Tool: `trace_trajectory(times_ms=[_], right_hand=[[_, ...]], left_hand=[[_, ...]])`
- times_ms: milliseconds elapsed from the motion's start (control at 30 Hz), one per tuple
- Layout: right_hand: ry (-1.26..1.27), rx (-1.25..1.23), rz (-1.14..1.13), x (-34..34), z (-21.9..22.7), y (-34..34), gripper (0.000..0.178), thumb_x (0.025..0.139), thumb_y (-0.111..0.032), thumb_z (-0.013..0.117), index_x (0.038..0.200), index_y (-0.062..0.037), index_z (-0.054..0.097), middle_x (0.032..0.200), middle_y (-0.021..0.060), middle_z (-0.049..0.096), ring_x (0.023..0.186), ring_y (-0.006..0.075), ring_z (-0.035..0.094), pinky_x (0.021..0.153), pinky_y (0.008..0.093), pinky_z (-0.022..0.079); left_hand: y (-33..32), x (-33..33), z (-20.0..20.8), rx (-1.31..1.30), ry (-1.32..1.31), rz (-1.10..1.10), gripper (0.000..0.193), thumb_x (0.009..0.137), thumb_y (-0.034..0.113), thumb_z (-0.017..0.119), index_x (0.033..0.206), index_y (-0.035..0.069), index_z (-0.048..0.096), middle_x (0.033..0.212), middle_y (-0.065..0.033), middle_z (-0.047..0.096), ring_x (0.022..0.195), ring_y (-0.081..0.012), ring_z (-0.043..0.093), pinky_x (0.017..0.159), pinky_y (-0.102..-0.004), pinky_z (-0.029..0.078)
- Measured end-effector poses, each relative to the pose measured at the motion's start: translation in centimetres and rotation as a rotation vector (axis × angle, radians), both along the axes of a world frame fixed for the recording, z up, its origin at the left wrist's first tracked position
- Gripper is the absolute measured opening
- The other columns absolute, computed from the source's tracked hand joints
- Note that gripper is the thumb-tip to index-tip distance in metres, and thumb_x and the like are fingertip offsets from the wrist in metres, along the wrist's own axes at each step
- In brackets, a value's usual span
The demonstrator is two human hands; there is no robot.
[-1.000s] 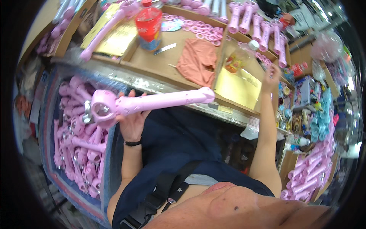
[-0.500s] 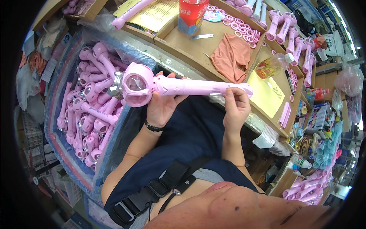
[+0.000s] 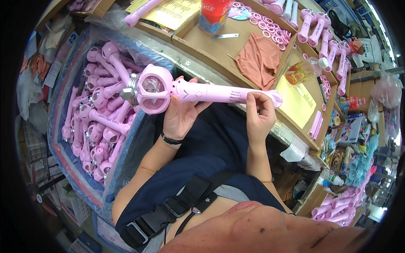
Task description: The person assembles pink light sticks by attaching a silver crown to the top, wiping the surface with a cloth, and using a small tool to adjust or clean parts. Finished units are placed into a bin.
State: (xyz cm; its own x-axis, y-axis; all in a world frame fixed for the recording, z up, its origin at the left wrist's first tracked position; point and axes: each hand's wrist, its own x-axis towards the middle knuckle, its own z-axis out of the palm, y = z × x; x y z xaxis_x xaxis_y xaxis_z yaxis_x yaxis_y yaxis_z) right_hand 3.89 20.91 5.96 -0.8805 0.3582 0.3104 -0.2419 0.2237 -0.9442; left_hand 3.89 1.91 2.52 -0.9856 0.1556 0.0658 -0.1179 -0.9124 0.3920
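Observation:
A pink toy wand (image 3: 211, 92) lies level across both of my hands, above my lap. Its round head has clear windows and a silver faceted tip, and points left. My left hand (image 3: 180, 116) is wrapped round the neck just below the head, with a dark band on the wrist. Near the handle's far end, my right hand (image 3: 260, 114) pinches the handle between thumb and fingers. Small dark print shows on the handle beside the right fingers.
At left, a blue-edged crate (image 3: 110, 185) is heaped with similar wands. Ahead, a cardboard tray (image 3: 198, 46) holds an orange cloth (image 3: 258, 61), pink rings (image 3: 270, 27) and a red-blue container (image 3: 213, 17). A plastic bottle (image 3: 310, 69) and yellow paper (image 3: 297, 105) are at right.
The wand has rolled about its length, bringing dark print on the handle into view. Its head has shifted slightly upward, and my right fingers have moved a little along the handle.

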Motion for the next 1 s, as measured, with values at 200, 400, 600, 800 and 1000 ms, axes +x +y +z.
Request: trace_trajectory(times_ms=[200,400,600,800,1000], right_hand=[[-0.005,0.034,-0.013,-0.1,-0.1,0.0,0.007,0.085,-0.005,0.066,0.089,-0.0010,0.062,0.072,-0.0042,0.056,0.053,-0.0004,0.033,0.047,0.0158,0.028],[-0.009,0.217,-0.072,0.2,-0.2,-0.3,0.019,0.080,-0.010,0.072,0.093,-0.0013,0.062,0.073,0.0003,0.057,0.051,0.0049,0.039,0.046,0.0195,0.033],[-0.225,0.509,-0.189,0.4,0.9,1.6,0.067,0.072,-0.027,0.078,0.125,-0.0029,0.046,0.088,0.0090,0.051,0.079,0.0217,0.052,0.069,0.0331,0.044],[-0.224,0.713,0.658,-0.9,2.4,5.9,0.057,0.066,-0.022,0.080,0.114,-0.0029,0.057,0.111,0.0166,0.058,0.101,0.0298,0.057,0.088,0.0375,0.045],[-0.051,0.397,0.335,-0.7,-0.9,-0.2,0.043,0.072,-0.018,0.074,0.108,-0.0042,0.056,0.090,0.0164,0.063,0.077,0.0318,0.064,0.067,0.0344,0.050]], left_hand=[[0.0,-0.1,-0.1,0.020,-0.008,-0.006,0.061,0.090,0.044,0.054,0.140,0.019,0.031,0.141,-0.0096,0.042,0.133,-0.0384,0.031,0.107,-0.0617,0.025],[0.2,0.1,0.0,-0.014,0.003,-0.006,0.061,0.090,0.044,0.053,0.140,0.019,0.030,0.141,-0.0098,0.041,0.134,-0.0391,0.031,0.106,-0.0613,0.026],[-1.0,-0.4,0.9,-0.148,0.083,0.028,0.068,0.089,0.047,0.054,0.142,0.018,0.024,0.142,-0.0108,0.039,0.134,-0.0416,0.029,0.106,-0.0601,0.027],[-5.0,-4.4,5.1,-0.474,0.322,-0.041,0.082,0.086,0.056,0.053,0.141,0.003,0.024,0.139,-0.0192,0.041,0.127,-0.0427,0.040,0.108,-0.0508,0.029],[1.2,-7.7,7.1,-0.595,0.285,0.376,0.045,0.098,0.035,0.046,0.127,0.002,0.042,0.115,-0.0086,0.053,0.105,-0.0168,0.053,0.095,-0.0332,0.040]])
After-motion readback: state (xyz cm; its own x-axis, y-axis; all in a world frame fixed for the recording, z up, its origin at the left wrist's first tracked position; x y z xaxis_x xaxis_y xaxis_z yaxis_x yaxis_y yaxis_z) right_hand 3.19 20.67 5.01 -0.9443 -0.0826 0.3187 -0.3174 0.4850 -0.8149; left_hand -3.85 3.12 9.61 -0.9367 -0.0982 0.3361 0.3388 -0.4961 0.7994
